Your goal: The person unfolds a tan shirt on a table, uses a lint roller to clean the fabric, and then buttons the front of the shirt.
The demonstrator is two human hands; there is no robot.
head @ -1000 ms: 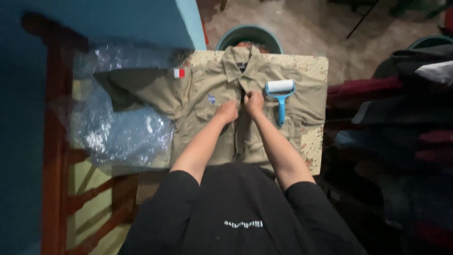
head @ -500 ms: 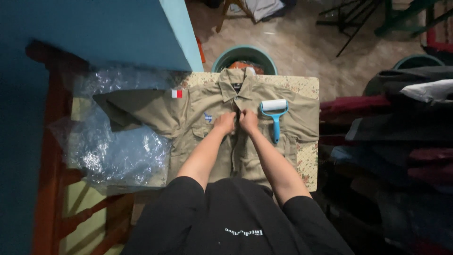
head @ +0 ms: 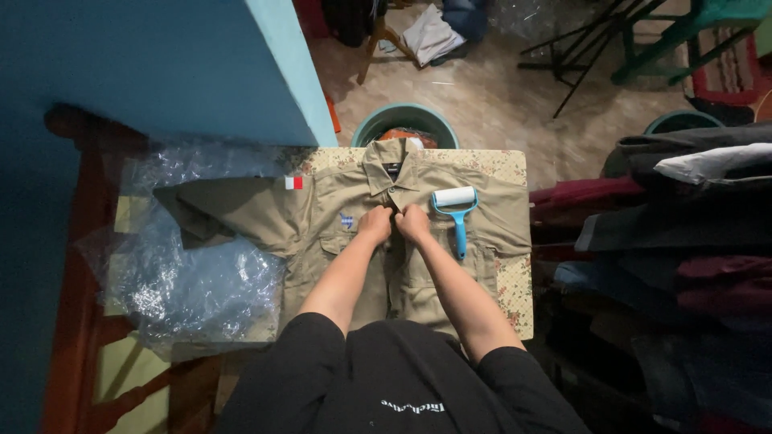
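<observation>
A khaki short-sleeved cotton shirt (head: pixel 338 225) lies face up across the patterned worktop (head: pixel 515 165), collar at the far edge, its left sleeve spread over crinkled clear plastic wrapping (head: pixel 193 281). A round teal basin (head: pixel 406 120) sits on the floor past the far edge, and dark folded garments (head: pixel 683 209) are stacked at the right. A lint roller with a white drum and blue handle (head: pixel 457 213) rests on the shirt's right chest. The left hand (head: pixel 375 223) and right hand (head: pixel 413 223) sit side by side, both pinching the front placket just below the collar. Judging by this, the fastening of the front is in its early part at the top. The lower placket is hidden by the forearms, and whether any button is closed cannot be made out.
</observation>
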